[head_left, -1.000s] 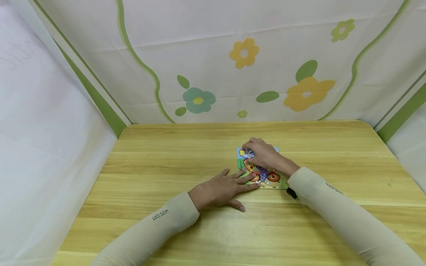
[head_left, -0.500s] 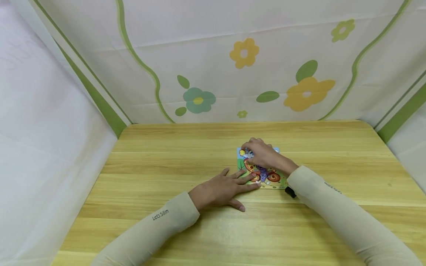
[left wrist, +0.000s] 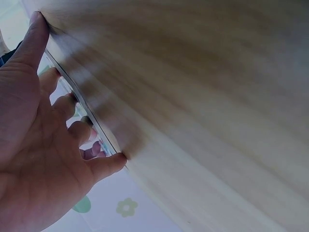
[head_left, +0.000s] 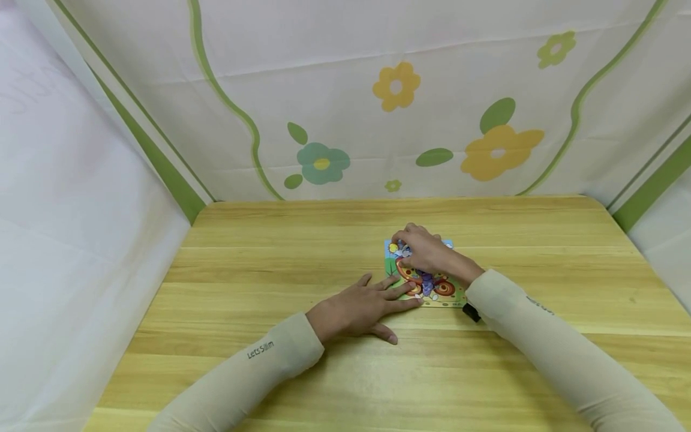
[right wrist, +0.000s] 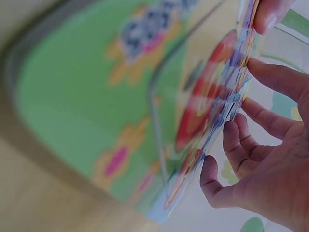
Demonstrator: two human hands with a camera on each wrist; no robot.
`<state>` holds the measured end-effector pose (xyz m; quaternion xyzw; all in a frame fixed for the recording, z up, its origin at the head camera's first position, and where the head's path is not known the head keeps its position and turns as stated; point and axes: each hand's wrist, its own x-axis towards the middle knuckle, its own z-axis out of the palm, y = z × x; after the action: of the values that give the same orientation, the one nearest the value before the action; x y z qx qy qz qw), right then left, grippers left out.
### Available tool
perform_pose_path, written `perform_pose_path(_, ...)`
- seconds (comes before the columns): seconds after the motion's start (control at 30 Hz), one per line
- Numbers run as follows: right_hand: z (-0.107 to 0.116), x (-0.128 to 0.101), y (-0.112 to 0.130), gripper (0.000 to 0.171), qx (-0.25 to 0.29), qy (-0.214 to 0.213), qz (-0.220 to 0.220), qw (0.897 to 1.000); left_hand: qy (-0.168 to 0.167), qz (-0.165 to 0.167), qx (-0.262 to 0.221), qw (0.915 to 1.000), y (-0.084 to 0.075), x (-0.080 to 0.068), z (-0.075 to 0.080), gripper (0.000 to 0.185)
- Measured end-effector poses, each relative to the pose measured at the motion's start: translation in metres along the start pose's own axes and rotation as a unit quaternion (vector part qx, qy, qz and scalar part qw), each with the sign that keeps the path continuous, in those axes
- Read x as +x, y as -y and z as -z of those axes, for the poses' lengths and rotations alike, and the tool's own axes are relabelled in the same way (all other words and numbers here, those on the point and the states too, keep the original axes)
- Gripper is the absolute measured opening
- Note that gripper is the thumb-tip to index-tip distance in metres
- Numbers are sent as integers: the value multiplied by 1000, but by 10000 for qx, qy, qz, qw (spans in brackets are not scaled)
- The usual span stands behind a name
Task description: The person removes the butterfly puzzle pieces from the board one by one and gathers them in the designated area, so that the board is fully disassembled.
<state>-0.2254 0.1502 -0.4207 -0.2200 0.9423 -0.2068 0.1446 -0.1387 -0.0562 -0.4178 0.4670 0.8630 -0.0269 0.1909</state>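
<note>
A jigsaw puzzle of an orange-winged butterfly lies flat on the wooden table. My left hand is spread palm down, with fingertips resting on its left and lower edge and the thumb on the tabletop. Over the upper part of the picture my right hand has bent fingers, the thumb and index pinching at a bluish puzzle piece near the printed sun. In the right wrist view the fingertips meet the surface of the puzzle; the hand hides much of the picture from above.
A white fabric wall printed with flowers and green vines rises behind the table's far edge. White side panels with green bands flank the table. A small black item shows beneath the right cuff.
The bluish patch between my right thumb and index looks slightly shifted beside the sun. My right forearm has drawn in slightly to the left; the left hand stays put.
</note>
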Motion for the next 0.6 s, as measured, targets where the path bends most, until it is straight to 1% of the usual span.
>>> perform_pose_path(0.23,-1,-1,-2,47,63,-92,87,9999,-16,-25,-26,10000,0,0,1,82)
perform_pose_path(0.37,-1,-2,-4,47,47,-134,210,9997,-46,-25,0,10000,0,0,1,82)
perform_pose_path(0.5,-1,-2,-6,49,79,-95,324,9994,-70,-31,22,10000,0,0,0,82)
perform_pose_path(0.6,0,-3,-7,49,200,-43,334,9992,-73,-34,28,10000,0,0,0,82)
